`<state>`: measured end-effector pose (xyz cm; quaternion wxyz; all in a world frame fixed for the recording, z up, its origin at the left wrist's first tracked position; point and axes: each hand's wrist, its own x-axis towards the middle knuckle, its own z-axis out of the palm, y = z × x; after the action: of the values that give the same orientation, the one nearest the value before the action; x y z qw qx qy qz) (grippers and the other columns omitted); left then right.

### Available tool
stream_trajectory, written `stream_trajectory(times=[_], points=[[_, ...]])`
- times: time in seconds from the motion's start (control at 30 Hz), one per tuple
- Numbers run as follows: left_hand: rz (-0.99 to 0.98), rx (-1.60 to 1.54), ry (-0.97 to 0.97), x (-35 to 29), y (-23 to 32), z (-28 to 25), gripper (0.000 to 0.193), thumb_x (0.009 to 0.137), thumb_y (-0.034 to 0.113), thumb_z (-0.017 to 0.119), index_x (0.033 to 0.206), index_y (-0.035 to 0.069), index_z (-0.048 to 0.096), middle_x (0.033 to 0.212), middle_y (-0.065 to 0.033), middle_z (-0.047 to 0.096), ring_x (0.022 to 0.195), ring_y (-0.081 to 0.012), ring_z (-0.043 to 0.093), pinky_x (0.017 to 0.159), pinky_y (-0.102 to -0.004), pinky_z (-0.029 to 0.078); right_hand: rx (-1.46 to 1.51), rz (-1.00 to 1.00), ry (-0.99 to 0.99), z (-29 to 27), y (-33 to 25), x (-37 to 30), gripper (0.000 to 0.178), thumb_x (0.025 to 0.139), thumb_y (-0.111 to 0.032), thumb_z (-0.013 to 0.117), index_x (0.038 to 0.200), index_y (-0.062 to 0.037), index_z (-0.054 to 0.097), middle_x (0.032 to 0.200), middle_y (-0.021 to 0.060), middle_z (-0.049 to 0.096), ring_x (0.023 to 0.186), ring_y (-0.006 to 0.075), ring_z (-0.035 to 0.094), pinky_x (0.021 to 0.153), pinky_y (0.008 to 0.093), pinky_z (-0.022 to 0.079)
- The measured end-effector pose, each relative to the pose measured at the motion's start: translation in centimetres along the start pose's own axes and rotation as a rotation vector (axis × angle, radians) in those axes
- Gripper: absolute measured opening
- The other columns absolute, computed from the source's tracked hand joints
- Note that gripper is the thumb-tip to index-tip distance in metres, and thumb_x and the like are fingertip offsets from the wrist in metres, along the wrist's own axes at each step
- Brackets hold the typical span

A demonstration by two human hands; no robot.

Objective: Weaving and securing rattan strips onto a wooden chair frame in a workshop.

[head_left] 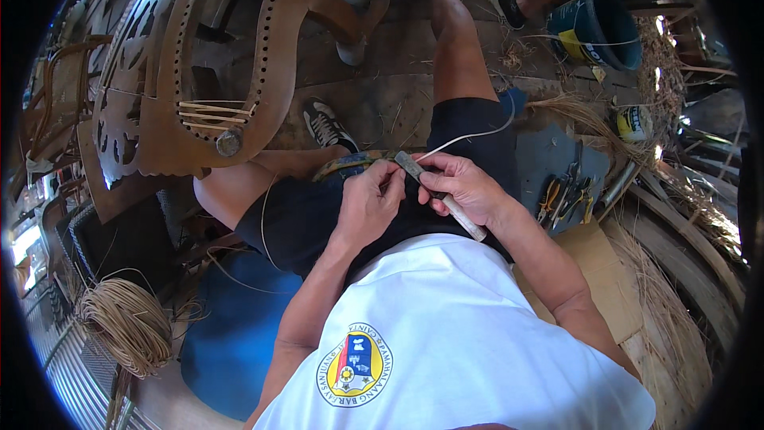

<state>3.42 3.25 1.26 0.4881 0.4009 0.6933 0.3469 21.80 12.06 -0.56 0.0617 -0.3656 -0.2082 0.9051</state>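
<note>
One pale rod (462, 216), long axis diagonal (far end leftward).

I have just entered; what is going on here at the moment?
A seated person grips a short grey stick in the right hand, with a pale strip curving beside it. The left hand is near the stick's upper end; what its fingers pinch, if anything, is unclear. Ahead to the left is a pierced wooden frame, with a few light strips across part of its opening.
</note>
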Motion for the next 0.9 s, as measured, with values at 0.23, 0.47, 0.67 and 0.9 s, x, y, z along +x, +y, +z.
stream_trajectory(times=[0.23,0.47,0.67,0.9], points=[[0.294,0.207,0.123,-0.5,-1.2,0.6,0.007,0.094,0.005,0.068,0.094,-0.001,0.064,0.067,-0.0157,0.062,0.055,-0.02,0.06,0.053,-0.0314,0.046,0.003,0.014,0.107,-1.2,-1.2,-0.8,0.027,0.099,-0.012,0.064,0.126,-0.0048,0.062,0.079,0.0079,0.067,0.057,0.0097,0.059,0.05,0.0221,0.048],[0.364,0.242,0.115,-1.7,-0.7,-0.6,0.006,0.092,0.003,0.067,0.095,0.0,0.064,0.072,-0.0176,0.063,0.064,-0.0326,0.064,0.058,-0.036,0.049,0.144,-0.05,0.191,-4.0,-3.5,-3.5,0.025,0.098,-0.01,0.064,0.123,-0.0062,0.062,0.077,0.0094,0.066,0.054,0.0132,0.058,0.048,0.0242,0.046],[0.056,0.169,-0.23,-1.9,0.4,-2.3,0.018,0.1,0.015,0.061,0.108,-0.001,0.064,0.087,-0.0182,0.07,0.079,-0.0313,0.07,0.069,-0.0356,0.053,0.091,-0.047,0.196,-4.6,-4.1,-4.5,0.029,0.099,-0.01,0.064,0.127,-0.0079,0.061,0.077,0.0096,0.066,0.055,0.0129,0.058,0.049,0.0241,0.047],[0.194,0.006,-0.283,2.9,3.9,-0.3,0.032,0.104,0.022,0.051,0.121,-0.004,0.059,0.097,-0.024,0.069,0.091,-0.0364,0.068,0.08,-0.0401,0.051,0.18,-0.069,0.078,-1.9,-1.7,-2.6,0.029,0.1,-0.011,0.062,0.128,-0.0082,0.06,0.078,0.007,0.066,0.057,0.0125,0.059,0.051,0.0229,0.048]])
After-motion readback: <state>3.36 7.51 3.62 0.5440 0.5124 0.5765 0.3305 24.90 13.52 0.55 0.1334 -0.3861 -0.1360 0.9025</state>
